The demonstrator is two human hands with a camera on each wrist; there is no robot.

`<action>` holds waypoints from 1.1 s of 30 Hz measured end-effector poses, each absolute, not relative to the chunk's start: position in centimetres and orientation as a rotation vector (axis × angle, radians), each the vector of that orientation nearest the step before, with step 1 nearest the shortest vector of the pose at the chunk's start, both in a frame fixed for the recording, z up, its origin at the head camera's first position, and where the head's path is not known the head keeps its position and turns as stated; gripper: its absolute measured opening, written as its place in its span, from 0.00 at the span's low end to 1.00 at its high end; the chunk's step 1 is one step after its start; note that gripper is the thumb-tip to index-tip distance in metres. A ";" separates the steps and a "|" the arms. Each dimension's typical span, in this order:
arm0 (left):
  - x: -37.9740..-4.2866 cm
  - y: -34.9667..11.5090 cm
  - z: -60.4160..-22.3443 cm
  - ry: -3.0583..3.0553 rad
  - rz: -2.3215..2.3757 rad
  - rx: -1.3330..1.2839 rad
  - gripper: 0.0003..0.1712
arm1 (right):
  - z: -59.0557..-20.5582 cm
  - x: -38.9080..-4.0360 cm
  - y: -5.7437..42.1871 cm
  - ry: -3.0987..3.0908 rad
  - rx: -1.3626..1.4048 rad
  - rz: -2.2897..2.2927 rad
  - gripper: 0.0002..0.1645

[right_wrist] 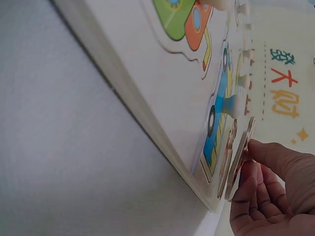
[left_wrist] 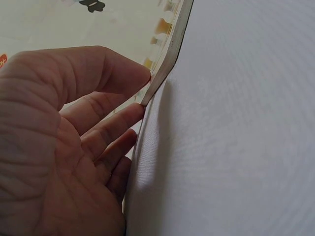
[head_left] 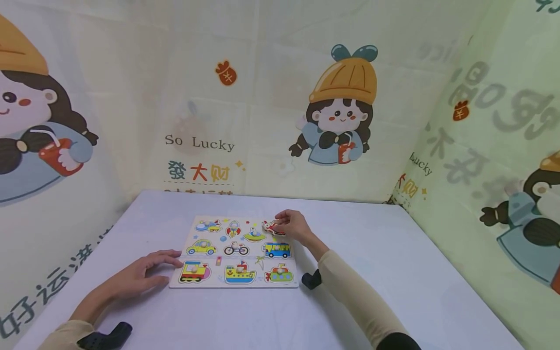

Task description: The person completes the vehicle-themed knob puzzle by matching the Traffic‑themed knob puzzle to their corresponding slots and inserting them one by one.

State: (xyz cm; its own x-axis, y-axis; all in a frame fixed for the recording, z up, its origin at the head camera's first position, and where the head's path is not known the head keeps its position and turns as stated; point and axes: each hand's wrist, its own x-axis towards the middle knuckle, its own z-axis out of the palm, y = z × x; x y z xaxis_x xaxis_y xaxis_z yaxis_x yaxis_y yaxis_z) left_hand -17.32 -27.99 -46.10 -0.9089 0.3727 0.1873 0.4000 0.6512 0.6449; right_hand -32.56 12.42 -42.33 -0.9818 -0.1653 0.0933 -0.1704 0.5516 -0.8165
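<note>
A wooden knob puzzle board lies on the white table, filled with picture pieces of vehicles. My right hand pinches a red-and-white puzzle piece at the board's far right corner. In the right wrist view that puzzle piece stands tilted, edge-on, close over its outlined recess beside the blue bus piece. My left hand rests at the board's left edge, fingers loosely extended. In the left wrist view its fingertips are right at the board's side.
Other pieces with knobs sit in the board, such as a yellow car, a bicycle, a train and a ship. A cloth with printed cartoon figures hangs behind the table.
</note>
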 end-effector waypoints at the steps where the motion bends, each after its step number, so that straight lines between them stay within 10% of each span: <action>1: -17.3 -28.0 -46.1 -2.822 -1.116 -0.650 0.16 | -42.4 -32.6 12.4 -2.768 0.299 1.447 0.18; 33: -17.1 -28.1 -46.2 -2.816 -1.022 -0.643 0.16 | -43.1 -33.1 11.6 -2.808 0.362 1.296 0.16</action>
State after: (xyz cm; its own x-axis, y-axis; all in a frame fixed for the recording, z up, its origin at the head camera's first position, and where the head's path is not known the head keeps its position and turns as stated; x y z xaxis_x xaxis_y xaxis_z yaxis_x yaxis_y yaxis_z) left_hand -17.13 -28.14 -46.23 -0.9090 0.3593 0.2113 0.4112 0.6897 0.5960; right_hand -33.10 11.64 -43.07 -0.9725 -0.1982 0.1221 -0.2215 0.6265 -0.7473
